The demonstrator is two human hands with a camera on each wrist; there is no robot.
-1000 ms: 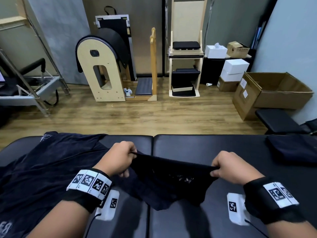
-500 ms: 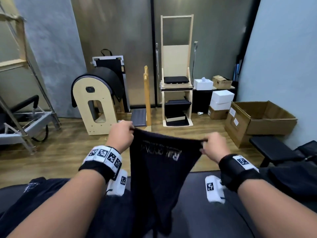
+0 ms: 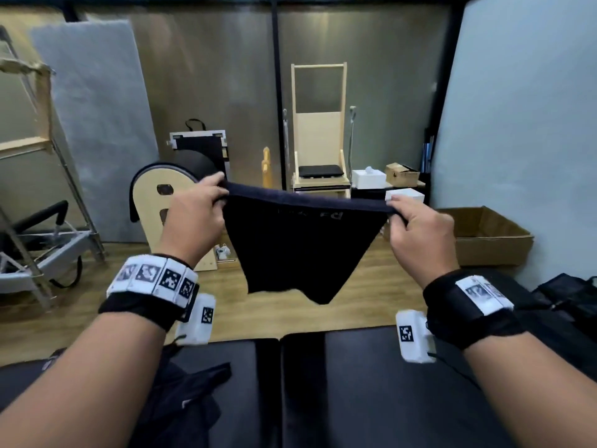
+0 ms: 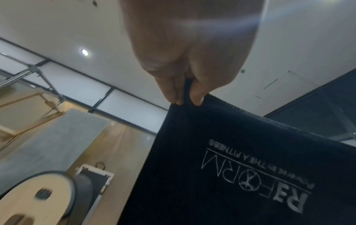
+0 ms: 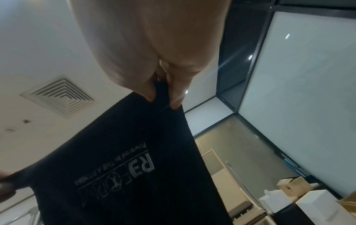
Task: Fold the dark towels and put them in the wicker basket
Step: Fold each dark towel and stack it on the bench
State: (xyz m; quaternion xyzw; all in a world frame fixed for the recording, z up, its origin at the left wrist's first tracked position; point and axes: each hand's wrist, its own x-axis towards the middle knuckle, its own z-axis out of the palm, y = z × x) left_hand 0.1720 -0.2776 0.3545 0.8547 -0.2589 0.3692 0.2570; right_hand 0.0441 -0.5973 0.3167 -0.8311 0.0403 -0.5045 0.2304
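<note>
The person is holding one dark navy terry towel with a pale printed logo point(image 3: 303, 247) up in the middle of the frame, stretched by its top hem between two raised hands. The left hand point(image 3: 193, 218) has its fingers and thumb curled over the left corner; the left wrist view shows the fingertips point(image 4: 174, 97) pinching the cloth tight. The right hand point(image 3: 416, 231) does the same at the right corner, thumb and fingers closed on the hem. The towel hangs free, its lower edge well above the black padded table point(image 3: 371, 392) at the bottom of the frame.

I'd judge this the opening step of a fold: the towel is spread and squared in the air, not yet creased. The next move seems to call for bringing the two corners together, or lowering the cloth flat onto the table, keeping the hem level so the edges meet.

Counting: one towel in hand, one crumpled heap of dark cloth point(image 3: 181, 396) at the lower left on the table, and more dark fabric point(image 3: 568, 299) at the right edge, too bunched to count. No wicker basket shows in any view
</note>
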